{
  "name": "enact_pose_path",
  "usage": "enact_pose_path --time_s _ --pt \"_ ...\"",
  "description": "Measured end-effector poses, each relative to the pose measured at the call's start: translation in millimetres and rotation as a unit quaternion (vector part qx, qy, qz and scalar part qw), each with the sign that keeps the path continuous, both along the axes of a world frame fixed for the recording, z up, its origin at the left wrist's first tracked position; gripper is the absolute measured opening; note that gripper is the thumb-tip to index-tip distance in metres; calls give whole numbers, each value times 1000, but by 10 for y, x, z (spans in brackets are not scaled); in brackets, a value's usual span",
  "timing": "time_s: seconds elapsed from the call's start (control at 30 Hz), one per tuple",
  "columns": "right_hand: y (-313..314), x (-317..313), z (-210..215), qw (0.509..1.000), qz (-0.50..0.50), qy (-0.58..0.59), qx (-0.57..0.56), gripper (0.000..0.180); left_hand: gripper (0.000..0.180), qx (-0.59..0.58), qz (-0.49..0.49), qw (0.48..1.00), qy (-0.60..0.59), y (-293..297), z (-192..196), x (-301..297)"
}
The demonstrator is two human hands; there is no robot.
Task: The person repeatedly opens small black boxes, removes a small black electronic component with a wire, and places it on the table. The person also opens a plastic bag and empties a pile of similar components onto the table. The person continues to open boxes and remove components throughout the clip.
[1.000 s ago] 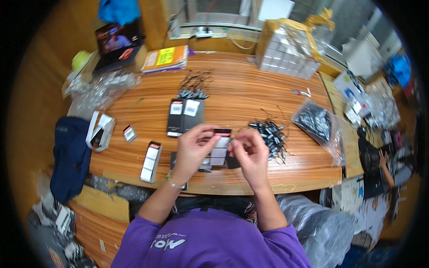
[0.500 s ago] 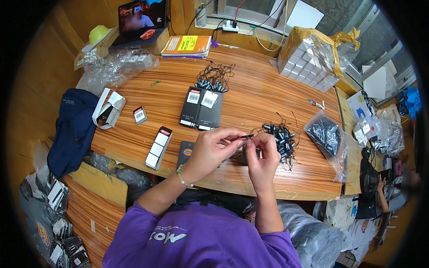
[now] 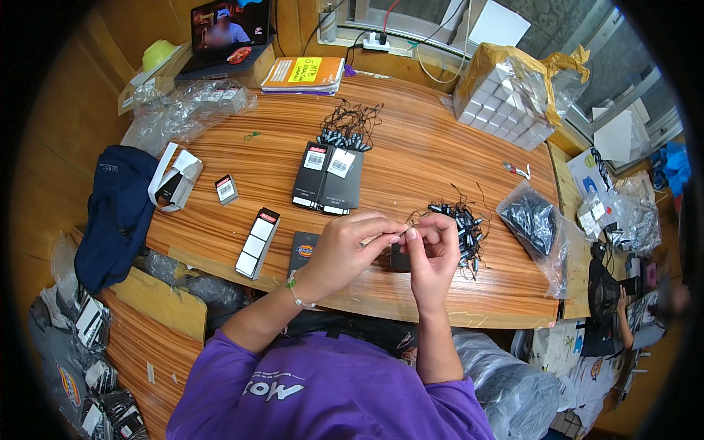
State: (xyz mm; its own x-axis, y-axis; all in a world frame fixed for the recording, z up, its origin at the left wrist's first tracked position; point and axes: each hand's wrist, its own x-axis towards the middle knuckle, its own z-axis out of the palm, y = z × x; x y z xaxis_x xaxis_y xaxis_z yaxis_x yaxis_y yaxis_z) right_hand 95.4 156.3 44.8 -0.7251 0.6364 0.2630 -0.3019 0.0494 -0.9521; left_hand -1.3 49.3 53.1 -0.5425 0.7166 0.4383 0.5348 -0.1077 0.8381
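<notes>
Hands [image 3: 434, 258] closer together than before, pinching a mostly hidden thin item [image 3: 405, 230] above streaky wood-grain table [image 3: 418, 158].

Far left, an open laptop [image 3: 231, 35] stands near an orange notebook [image 3: 302, 76]; navy fabric [image 3: 114, 214] lies left; a white power strip [image 3: 376, 44] sits at the far window [image 3: 433, 20].

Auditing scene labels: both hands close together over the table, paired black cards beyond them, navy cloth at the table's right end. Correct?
No: the navy cloth is at the left end of the table, per the head view. Rest stands: left hand and right hand close together, paired black cards beyond.
</notes>
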Motion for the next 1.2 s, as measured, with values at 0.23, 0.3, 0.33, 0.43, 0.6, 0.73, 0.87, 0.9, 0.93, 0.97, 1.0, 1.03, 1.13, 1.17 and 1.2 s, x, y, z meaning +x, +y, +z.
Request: enact_pose_path --time_s 0.23,0.3,0.33,0.43,0.6,0.73,0.87,0.9,0.93,0.97,1.0,1.03,1.13,1.17,1.2 --pt "73 3 73 997 57 -16 -41 15 14 51 53 996 44 2 -13 47" --pt "114 13 94 992 87 -39 -77 15 17 60 58 982 168 -12 -31 -15" --pt "133 15 76 989 101 -52 -99 14 18 65 60 970 228 -11 -38 -40" --pt "207 30 -62 979 121 -43 -159 8 20 71 50 944 320 -1 20 -50" --pt "269 -40 -11 955 51 132 -262 7 22 85 13 967 241 10 -19 -61" --pt "365 -51 7 867 223 245 -372 10 23 44 12 989 140 0 -23 -75" --pt "332 -85 33 802 283 280 -446 10 18 61 -14 996 -69 110 -85 65" --pt "326 -100 29 788 296 289 -456 10 19 92 -12 989 -117 159 -110 121" --pt "318 -108 40 790 285 293 -456 10 20 125 -10 978 -165 213 -160 186" --pt "310 -116 53 793 274 298 -456 10 21 157 -9 965 -212 240 -221 214" --pt "312 -109 63 795 261 303 -456 10 22 107 -61 967 -221 219 -274 192" --pt "318 -109 61 806 253 302 -441 10 22 65 -90 962 -251 199 -309 194" --pt "340 -108 40 830 229 304 -408 9 20 -4 -163 925 -344 184 -323 218" --pt "353 -100 38 832 222 309 -404 9 18 11 -181 908 -377 194 -303 230" --pt "365 -90 37 834 216 312 -400 9 17 26 -197 890 -410 200 -293 238"
